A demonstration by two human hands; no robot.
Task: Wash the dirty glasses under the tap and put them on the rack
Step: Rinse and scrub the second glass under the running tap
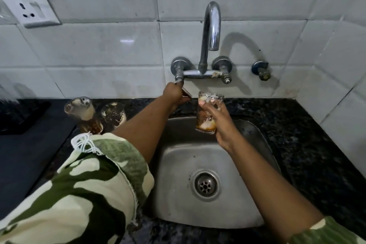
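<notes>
My right hand (221, 123) grips a dirty glass (207, 117) with brown dregs and foam, holding it upright over the back of the steel sink (178, 174), below and slightly left of the chrome tap spout (213, 25). My left hand (175, 95) is curled round the tap's left lever handle (187, 93) under the wall valve. No water runs from the spout. Two more dirty glasses (85, 114) (113, 114) stand on the counter left of the sink.
A black tray-like rack (17, 117) lies at the far left on the dark counter. The granite counter (287, 125) wraps round the sink, with tiled walls behind and on the right. A wall socket (29, 10) sits upper left. A spare valve (261, 70) juts from the wall.
</notes>
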